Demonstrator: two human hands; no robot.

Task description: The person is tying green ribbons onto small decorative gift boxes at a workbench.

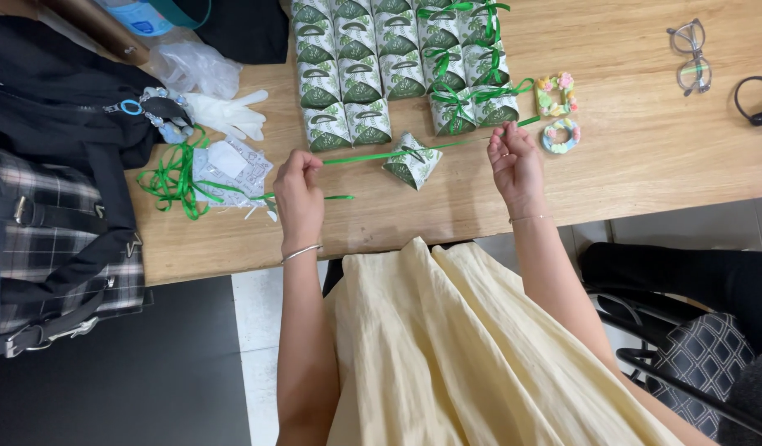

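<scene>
Ribbon in hand: green ribbon [372, 154] runs taut between the two hands, passing through the top of a single gift box [413, 160] that sits on the tabletop [629, 149] between them.
Loose ribbon pile: far left, a tangle of spare green ribbon [176, 183] lies beside a packet [230, 169], with a white glove [228, 113] and a crumpled plastic bag [195, 68] just above it.
Left hand: left hand [299, 188] is closed, its grip pinched on the ribbon's left end; a short tail trails off toward the right below it.
Box being worked: small, leaf-printed, white and green, tilted on its side, not yet tied as far as I can see; the ribbon is only threaded through.
Untied rows: behind it, the left columns of plain boxes [348, 74] stand packed together with no bows; by my count these are the larger share, so most of the tying looks undone.
Tied rows: to the right of those, a smaller cluster of bowed boxes [467, 74] already carries green bows.
Right hand: right hand [515, 161] has fingertips pressed together on the ribbon's right end, just below the bowed cluster.
Beside it: two pastel bead bracelets [557, 111] lie close by; eyeglasses [691, 56] rest well apart at far right.
</scene>
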